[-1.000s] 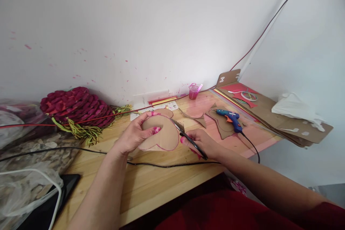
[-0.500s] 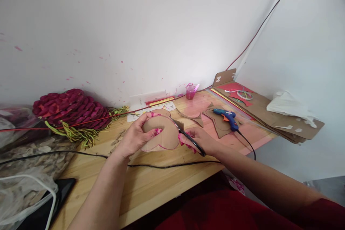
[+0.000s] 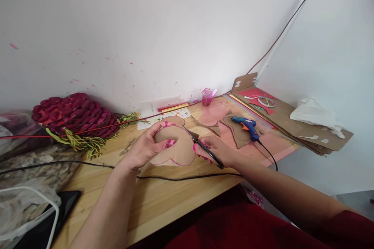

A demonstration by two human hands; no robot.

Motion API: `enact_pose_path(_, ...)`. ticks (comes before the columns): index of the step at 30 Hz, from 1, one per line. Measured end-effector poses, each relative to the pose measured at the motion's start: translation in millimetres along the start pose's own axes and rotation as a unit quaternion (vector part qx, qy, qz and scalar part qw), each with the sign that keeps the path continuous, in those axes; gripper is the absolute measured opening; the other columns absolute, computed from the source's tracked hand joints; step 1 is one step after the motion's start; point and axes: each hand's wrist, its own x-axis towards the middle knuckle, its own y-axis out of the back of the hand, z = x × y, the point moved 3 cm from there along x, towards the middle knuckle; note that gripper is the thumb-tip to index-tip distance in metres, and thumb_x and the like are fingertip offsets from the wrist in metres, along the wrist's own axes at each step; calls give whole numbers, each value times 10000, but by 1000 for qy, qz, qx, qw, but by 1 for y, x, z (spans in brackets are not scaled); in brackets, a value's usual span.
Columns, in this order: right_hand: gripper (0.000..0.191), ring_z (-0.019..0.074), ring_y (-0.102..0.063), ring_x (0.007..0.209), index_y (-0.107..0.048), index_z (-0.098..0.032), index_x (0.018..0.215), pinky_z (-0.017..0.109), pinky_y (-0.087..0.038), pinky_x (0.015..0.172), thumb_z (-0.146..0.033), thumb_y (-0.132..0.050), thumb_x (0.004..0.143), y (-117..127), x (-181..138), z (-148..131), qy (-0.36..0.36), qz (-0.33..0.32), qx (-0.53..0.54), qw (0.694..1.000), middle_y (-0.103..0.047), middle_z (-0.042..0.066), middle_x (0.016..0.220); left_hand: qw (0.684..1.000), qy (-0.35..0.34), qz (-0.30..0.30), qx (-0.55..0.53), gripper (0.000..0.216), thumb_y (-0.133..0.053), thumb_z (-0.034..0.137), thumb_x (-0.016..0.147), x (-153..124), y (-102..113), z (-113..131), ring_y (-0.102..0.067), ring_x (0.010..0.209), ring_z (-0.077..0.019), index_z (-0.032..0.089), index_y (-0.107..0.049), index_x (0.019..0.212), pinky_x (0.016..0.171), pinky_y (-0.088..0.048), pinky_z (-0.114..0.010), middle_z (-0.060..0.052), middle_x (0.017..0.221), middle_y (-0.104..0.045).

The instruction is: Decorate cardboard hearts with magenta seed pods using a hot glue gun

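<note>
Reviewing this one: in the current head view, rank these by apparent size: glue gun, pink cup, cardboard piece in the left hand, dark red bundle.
1. Dark red bundle
2. Cardboard piece, partly covered by the left hand
3. Glue gun
4. Pink cup

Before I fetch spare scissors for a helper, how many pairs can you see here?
1: the scissors in the right hand, at the edge of the cardboard that the left hand holds. Others could be hidden.
</note>
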Motion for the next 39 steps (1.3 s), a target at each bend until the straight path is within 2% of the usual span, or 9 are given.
enact_pose_path(12, 497, 100, -251, 591, -317, -204, 578, 268, -197, 547, -535, -567, 852, 0, 4, 4, 49, 4, 18, 999, -258, -48, 613, 999, 12, -7, 37, 503, -812, 399, 700, 1, 0, 6, -615, 814, -158, 212, -580, 1105, 672, -507, -235, -37, 1006, -657)
enact_pose_path(16, 483, 104, -254, 607, -343, -201, 591, 264, -205, 553, -538, -585, 840, 0, 4, 6, 55, -5, 19, 998, -262, -42, 644, 998, 14, 0, 60, 518, -813, 422, 690, 0, 1, 7, -611, 820, -165, 194, -579, 1093, 681, -505, -245, -43, 1000, -656)
enact_pose_path(21, 463, 105, -283, 614, -391, -191, 594, 260, -218, 553, -525, -593, 843, 0, 4, 6, 65, -7, 15, 998, -290, -37, 645, 999, 19, -17, 34, 512, -812, 397, 704, -1, 2, 3, -609, 798, -154, 203, -577, 1115, 678, -502, -245, -35, 993, -659)
enact_pose_path(29, 486, 89, -286, 537, -386, -196, 586, 262, -197, 506, -538, -554, 887, -4, 1, 9, 60, 1, 42, 997, -316, -52, 578, 999, 7, -14, 43, 533, -807, 402, 712, 0, 3, 3, -617, 844, -165, 202, -559, 1140, 691, -504, -244, -50, 1054, -658)
enact_pose_path(39, 479, 95, -278, 581, -355, -197, 588, 256, -204, 525, -500, -598, 868, -4, 3, 8, 66, 6, 32, 997, -286, -45, 616, 999, -1, -9, 44, 528, -817, 401, 701, 1, 2, 6, -605, 846, -153, 206, -565, 1122, 701, -496, -235, -38, 1050, -648)
